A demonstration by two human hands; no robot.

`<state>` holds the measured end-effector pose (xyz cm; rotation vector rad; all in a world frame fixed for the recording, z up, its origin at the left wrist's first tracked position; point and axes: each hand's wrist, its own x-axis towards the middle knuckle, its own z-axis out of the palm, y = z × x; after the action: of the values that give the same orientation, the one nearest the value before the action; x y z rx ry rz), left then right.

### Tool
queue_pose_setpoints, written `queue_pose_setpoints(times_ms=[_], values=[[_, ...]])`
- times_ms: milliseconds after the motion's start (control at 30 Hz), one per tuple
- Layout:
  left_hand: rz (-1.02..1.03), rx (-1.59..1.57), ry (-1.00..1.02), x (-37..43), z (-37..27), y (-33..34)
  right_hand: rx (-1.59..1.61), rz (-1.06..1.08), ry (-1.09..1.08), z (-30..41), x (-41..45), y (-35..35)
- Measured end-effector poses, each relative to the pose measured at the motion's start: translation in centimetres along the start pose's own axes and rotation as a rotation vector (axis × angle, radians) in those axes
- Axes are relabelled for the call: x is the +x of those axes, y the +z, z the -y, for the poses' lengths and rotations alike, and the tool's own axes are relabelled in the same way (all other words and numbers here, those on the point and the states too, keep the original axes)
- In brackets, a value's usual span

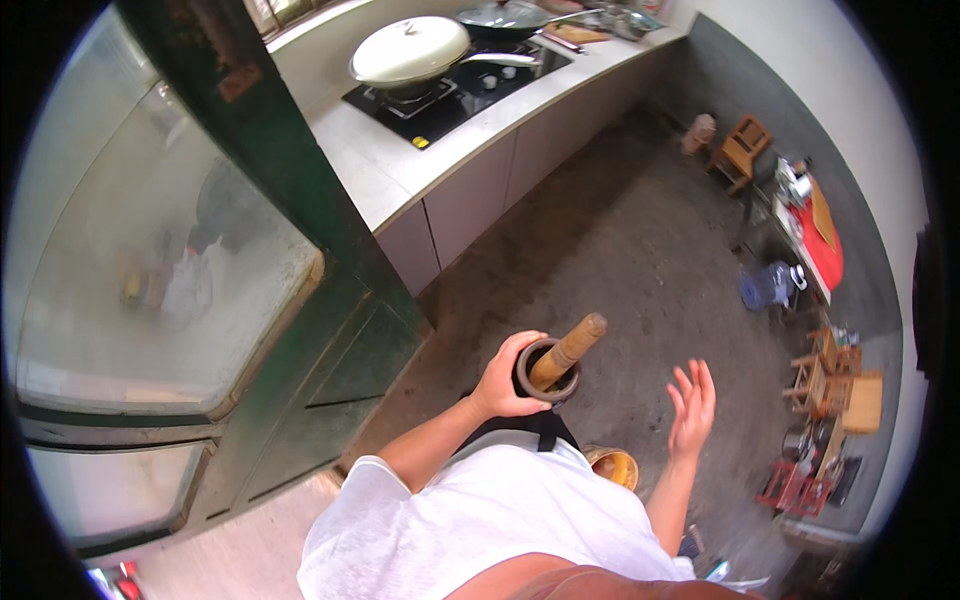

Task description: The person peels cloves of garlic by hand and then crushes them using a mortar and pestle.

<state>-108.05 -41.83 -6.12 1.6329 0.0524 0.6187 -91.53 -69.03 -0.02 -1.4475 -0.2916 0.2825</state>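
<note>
My left hand grips the side of a dark brown mortar in front of my waist. A wooden pestle stands tilted in it, its rounded handle end rising up and to the right. Some dark green and yellowish matter shows at the bottom of the mortar; what it is I cannot tell. Out to the right of the mortar, my right hand is raised in the air with its fingers apart and nothing in it.
A green door with glass panes stands close on the left. Beyond it, a white-lidded pan sits on the hob of a counter. A yellow bucket is near my legs. Wooden chairs and a water bottle are at right.
</note>
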Motion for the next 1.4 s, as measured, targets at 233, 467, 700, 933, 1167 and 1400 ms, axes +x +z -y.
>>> queue_pose_setpoints(times_ms=[233, 467, 700, 933, 1167, 1400], values=[[-0.252, 0.289, 0.029, 9.6, 1.3, -4.8, 0.316, 0.781, 0.125, 0.4, 19.6, 19.6], [-0.489, 0.516, 0.056, 18.0, 6.6, -12.9, 0.280, 1.115, 0.035, -1.0, 27.7, 34.7], [-0.832, 0.545, -0.015, 21.7, 11.1, -19.2, 0.396, 1.353, -0.015, -2.7, 32.7, 45.0], [-1.093, 0.643, -0.079, 21.9, 15.0, -22.8, 0.417, 1.533, 0.011, -6.7, 34.7, 53.6], [-1.213, 0.642, -0.151, 21.3, 16.5, -21.7, 0.552, 1.661, -0.086, -5.1, 34.6, 56.5], [-1.185, 0.627, -0.162, 22.1, 16.0, -22.1, 0.306, 1.647, 0.195, -9.1, 33.6, 57.6]])
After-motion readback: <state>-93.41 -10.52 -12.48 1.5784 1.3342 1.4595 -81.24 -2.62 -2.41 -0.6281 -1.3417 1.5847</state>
